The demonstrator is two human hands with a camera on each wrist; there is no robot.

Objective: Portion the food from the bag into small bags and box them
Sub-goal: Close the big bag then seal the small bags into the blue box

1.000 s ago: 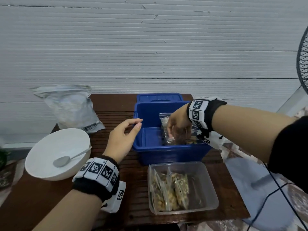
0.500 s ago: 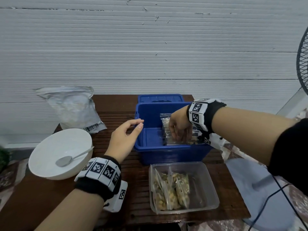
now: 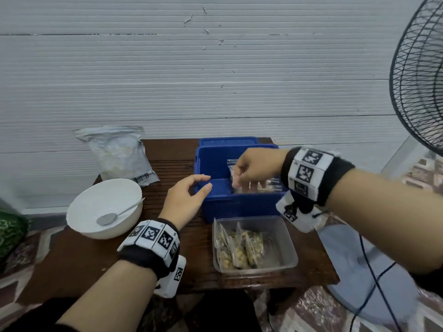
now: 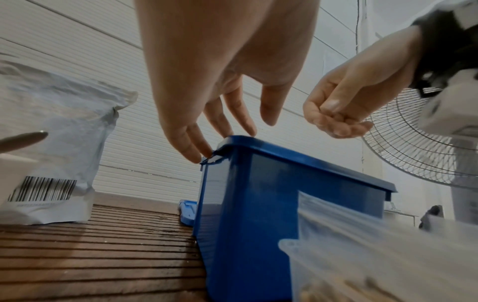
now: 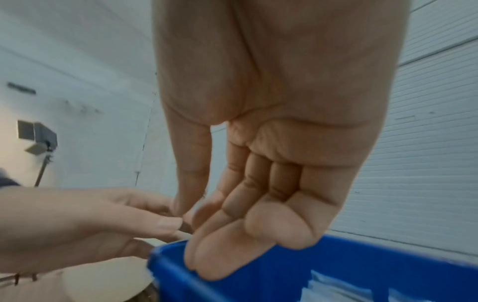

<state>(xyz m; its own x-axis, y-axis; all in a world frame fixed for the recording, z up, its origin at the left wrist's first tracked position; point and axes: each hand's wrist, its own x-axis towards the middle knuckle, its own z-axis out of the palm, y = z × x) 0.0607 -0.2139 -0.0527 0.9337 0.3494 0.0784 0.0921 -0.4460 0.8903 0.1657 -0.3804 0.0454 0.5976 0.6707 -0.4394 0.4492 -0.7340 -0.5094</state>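
A blue box (image 3: 220,207) stands at the middle back of the table, with several clear small bags (image 3: 271,185) upright inside it. My right hand (image 3: 239,182) hovers just above those bags, fingers loosely bent. Nothing shows between the fingers in the right wrist view (image 5: 196,214). My left hand (image 3: 205,182) is open, and its fingertips (image 4: 204,153) touch the box's near left rim corner. In front stands a clear container (image 3: 287,236) with filled small bags (image 3: 239,248) upright in its left half. The big silver food bag (image 3: 119,154) leans at the back left.
A white bowl (image 3: 96,207) with a metal spoon (image 3: 112,215) sits at the left of the wooden table (image 3: 72,259). The blue lid (image 3: 227,141) lies behind the box. A standing fan (image 3: 419,80) and its cable are at the right.
My right hand has risen a little out of the blue box, and the small bags stay standing inside. My left hand has moved right onto the box's rim corner.
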